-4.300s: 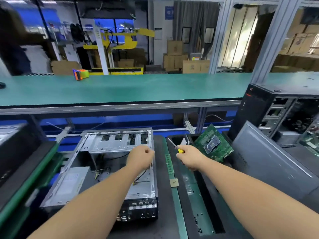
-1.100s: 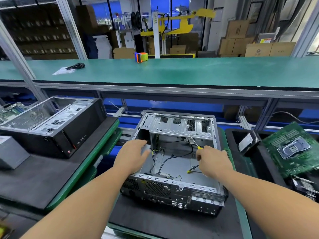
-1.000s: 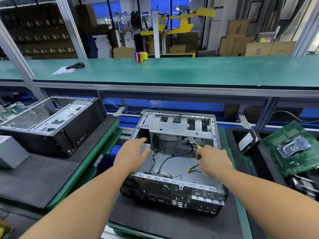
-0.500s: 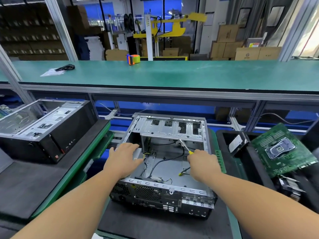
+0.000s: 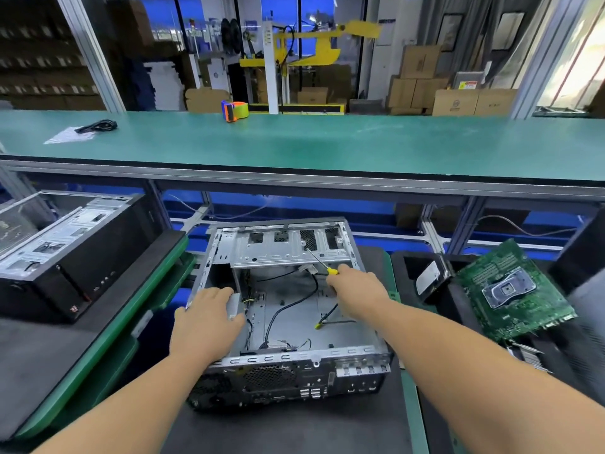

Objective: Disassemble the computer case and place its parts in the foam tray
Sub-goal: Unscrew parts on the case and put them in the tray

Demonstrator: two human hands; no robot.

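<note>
An open silver computer case lies on its side on a dark mat in front of me, with loose cables inside. My left hand lies flat over the grey box at the case's left inner side. Over the case's right part, my right hand grips a yellow-handled screwdriver whose tip points at the drive cage at the back. To the right, the black foam tray holds a green motherboard and a drive.
A second computer case sits on a mat at the left. A long green shelf runs above and behind, bearing a tape dispenser and a black cable on paper. A dark case stands at the far right edge.
I turned from the foam tray back to the open case. Over the last second my left hand settled flatter on the grey box, and the screwdriver tip stayed pointed at the drive cage.
</note>
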